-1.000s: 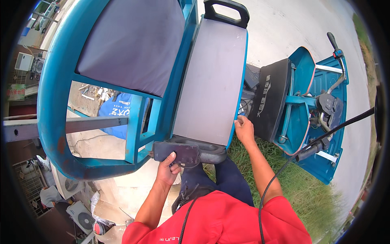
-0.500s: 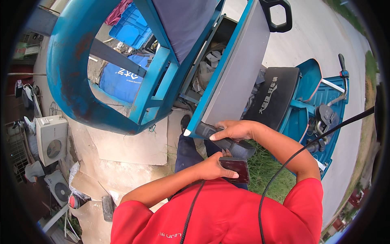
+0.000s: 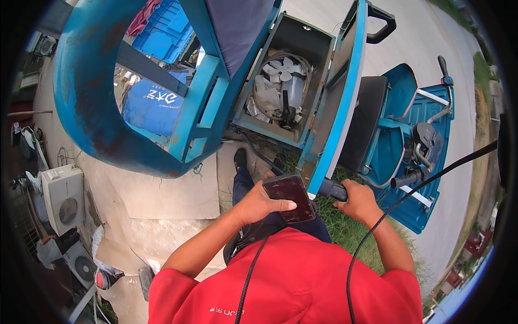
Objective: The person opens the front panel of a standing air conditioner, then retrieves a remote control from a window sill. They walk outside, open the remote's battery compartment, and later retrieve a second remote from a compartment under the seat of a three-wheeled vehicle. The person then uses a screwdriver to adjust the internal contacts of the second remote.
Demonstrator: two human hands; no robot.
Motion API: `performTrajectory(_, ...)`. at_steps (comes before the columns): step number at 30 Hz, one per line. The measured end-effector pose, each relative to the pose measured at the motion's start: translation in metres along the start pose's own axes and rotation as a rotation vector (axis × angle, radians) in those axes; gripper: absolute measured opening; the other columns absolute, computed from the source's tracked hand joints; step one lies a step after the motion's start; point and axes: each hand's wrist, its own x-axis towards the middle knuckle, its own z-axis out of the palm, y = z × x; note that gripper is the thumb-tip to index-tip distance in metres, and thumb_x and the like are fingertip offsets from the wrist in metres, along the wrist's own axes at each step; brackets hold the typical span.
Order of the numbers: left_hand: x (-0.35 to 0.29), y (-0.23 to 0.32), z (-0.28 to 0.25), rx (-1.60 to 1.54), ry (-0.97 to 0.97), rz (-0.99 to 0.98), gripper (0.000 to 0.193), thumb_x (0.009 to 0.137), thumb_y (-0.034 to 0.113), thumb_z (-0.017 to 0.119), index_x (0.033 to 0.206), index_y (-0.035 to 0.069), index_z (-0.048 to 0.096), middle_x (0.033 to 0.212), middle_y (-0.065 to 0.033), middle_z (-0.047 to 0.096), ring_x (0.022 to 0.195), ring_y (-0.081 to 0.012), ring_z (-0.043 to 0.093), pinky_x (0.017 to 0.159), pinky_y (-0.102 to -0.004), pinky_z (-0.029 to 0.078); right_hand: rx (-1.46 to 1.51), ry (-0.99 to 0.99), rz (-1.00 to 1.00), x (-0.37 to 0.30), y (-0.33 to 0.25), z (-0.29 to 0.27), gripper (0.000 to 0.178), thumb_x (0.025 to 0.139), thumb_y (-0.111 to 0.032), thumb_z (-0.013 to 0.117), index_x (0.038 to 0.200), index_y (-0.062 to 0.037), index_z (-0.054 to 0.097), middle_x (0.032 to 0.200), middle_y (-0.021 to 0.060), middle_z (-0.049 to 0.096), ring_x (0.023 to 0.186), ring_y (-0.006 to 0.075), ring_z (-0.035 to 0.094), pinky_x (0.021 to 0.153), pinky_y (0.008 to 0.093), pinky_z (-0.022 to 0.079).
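Observation:
My left hand [image 3: 256, 204] is closed around a dark smartphone [image 3: 288, 197], its thumb lying across the screen. To the right, my right hand [image 3: 359, 203] has its fingers curled on the end of a black handle [image 3: 333, 189] fixed to a hinged lid [image 3: 339, 108] with a blue edge. The lid stands tilted up beside an open storage box [image 3: 302, 36] on a blue vehicle. Inside lie a white fan blade [image 3: 283, 69], a pale bottle [image 3: 294, 90], a coiled hose and crumpled plastic bags.
A curved blue frame [image 3: 81, 102] with rust patches arches at the left. Right of the lid are a black seat [image 3: 364, 121] and handlebars [image 3: 445, 82]. Air-conditioner units [image 3: 63, 197] stand far left. A black cord [image 3: 415, 188] crosses on the right.
The lid has swung up and right, baring the inside of the storage box. My right hand has moved right with the black handle; my left hand has raised the smartphone slightly.

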Motion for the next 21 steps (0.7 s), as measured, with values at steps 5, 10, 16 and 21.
performTrajectory(5, -0.022, 0.001, -0.037, -0.086, 0.134, 0.006, 0.035, 0.084, 0.006, 0.082, 0.117, 0.001, 0.07, 0.111, -0.0075, 0.075, 0.102, -0.0163, 0.069, 0.093, -0.0335, 0.054, -0.031, 0.324, -0.018, -0.01, 0.019, 0.042, 0.042, 0.068, -0.022, 0.086, 0.102, -0.0076, 0.066, 0.091, 0.0134, 0.07, 0.088, 0.0362, 0.068, 0.078, 0.048, 0.049)
performTrajectory(10, -0.044, -0.004, -0.064, 0.092, 0.283, -0.007, 0.034, 0.083, 0.005, 0.083, 0.114, -0.001, 0.071, 0.106, -0.0084, 0.076, 0.097, -0.0165, 0.07, 0.09, -0.0326, 0.055, 0.003, 0.375, 0.055, -0.009, 0.038, 0.079, 0.038, 0.066, -0.015, 0.084, 0.099, -0.0074, 0.067, 0.091, 0.0127, 0.068, 0.092, 0.0364, 0.066, 0.08, 0.0492, 0.047)
performTrajectory(16, -0.058, -0.012, -0.083, 0.266, 0.417, -0.092, 0.029, 0.083, 0.005, 0.082, 0.11, -0.003, 0.074, 0.099, -0.0074, 0.076, 0.09, -0.0152, 0.069, 0.085, -0.0313, 0.055, 0.08, 0.403, 0.153, -0.006, 0.057, 0.108, 0.029, 0.07, -0.006, 0.077, 0.097, -0.0022, 0.068, 0.093, 0.0178, 0.065, 0.092, 0.0416, 0.059, 0.081, 0.0513, 0.045)
performTrajectory(21, -0.06, -0.018, -0.09, 0.339, 0.477, -0.192, 0.027, 0.085, 0.005, 0.079, 0.111, -0.004, 0.074, 0.098, -0.0068, 0.076, 0.087, -0.0137, 0.068, 0.083, -0.0307, 0.054, 0.168, 0.45, 0.073, -0.012, 0.065, 0.119, 0.02, 0.076, -0.005, 0.071, 0.095, -0.0007, 0.067, 0.089, 0.0203, 0.062, 0.089, 0.0432, 0.057, 0.078, 0.0521, 0.043)
